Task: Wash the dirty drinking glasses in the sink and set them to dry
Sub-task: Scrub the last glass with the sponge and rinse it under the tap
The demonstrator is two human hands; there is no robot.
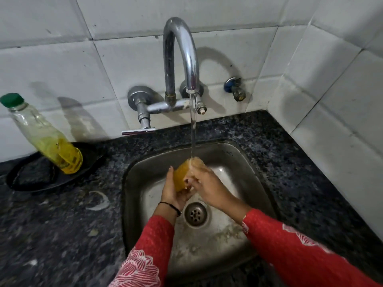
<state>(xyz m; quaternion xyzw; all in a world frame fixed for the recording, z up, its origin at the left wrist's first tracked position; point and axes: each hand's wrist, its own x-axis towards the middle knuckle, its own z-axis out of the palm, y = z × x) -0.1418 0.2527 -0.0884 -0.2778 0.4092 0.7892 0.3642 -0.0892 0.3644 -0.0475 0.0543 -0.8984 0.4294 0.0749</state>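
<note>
In the middle of the frame, an amber drinking glass [182, 175] was held tilted over the steel sink [238, 160], above and just left of the drain [195, 213]. The left hand [173, 193] cupped the glass from below and from the left, with its fingers curled round the glass's side. The right hand [207, 183] came in from the right and lay over the glass's upper end, thumb against the side and fingers bent over the rim. Splashing water blurred that spot, so how far the fingers reached could not be told.

A stream of water [193, 129] fell from the curved tap [180, 56] at top centre and struck the glass's upper end. A black thread band [171, 206] circled the left wrist, and both arms wore red patterned sleeves [290, 245].

At the left edge, a clear bottle [47, 137] with a green cap and yellow liquid stood on a black dish [24, 183]. The dish rested on the dark speckled counter [51, 235]. A small blue-handled valve [233, 88] was fixed to the white tiled wall [124, 59], right of the tap.
</note>
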